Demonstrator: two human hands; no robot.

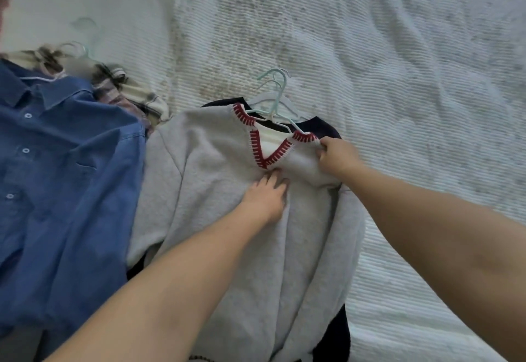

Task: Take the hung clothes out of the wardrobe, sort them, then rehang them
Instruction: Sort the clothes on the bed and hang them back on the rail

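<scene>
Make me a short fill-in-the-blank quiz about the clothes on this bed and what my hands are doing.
1. The grey knitted sweater has a V-neck trimmed in ____.
2. The right hand grips the sweater's ____.
3. The blue buttoned denim shirt lies to the sweater's ____.

Missing words: red; shoulder; left

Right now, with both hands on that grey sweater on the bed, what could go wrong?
Three risks stand out. The right hand grips the grey sweater by its shoulder, so a pull could stretch the red-stitched neckline. Several hangers lie stacked at the collar and may tangle or drag the dark garment underneath along. The left hand presses flat on the chest, which could hold the sweater down while the other hand lifts.
</scene>
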